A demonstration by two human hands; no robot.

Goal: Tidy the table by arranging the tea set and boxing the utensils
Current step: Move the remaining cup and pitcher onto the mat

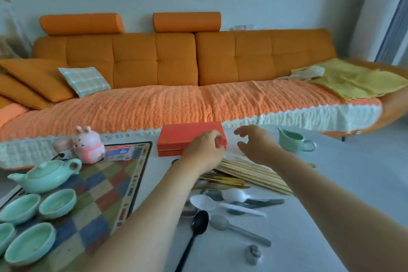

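Your left hand [204, 150] grips right end of closed red rectangular cardboard box [189, 139], frame centre; long axis left-right. Right hand [254, 143] open, just right of it.

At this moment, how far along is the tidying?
Done: teapot and cups sit on the checkered mat. In hand: left hand touches the closed red box; right hand is open. Left: spoons and chopsticks unboxed, pitcher off the mat.
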